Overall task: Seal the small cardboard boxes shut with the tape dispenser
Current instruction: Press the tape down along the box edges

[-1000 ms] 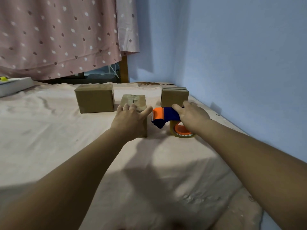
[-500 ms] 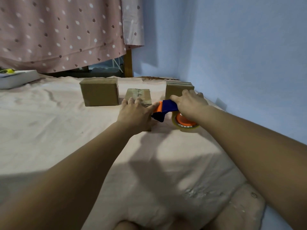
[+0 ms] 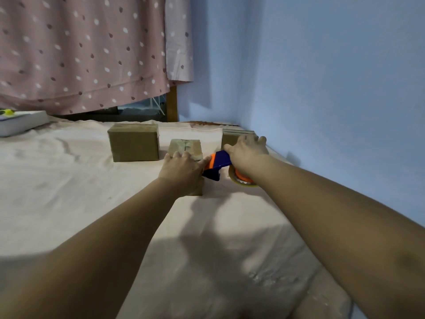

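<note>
Right hand (image 3: 247, 153) around tape dispenser (image 3: 218, 162)

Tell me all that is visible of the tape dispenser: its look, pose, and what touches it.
The tape dispenser has a dark blue, plastic-looking body with an orange front end and a tape roll with an orange core behind. The right hand grips it from above, hiding the handle. Its nose points toward the middle cardboard box, where the left hand rests; that thumb lies at the orange end, contact unclear. Whether it touches the bed sheet cannot be told.
</note>
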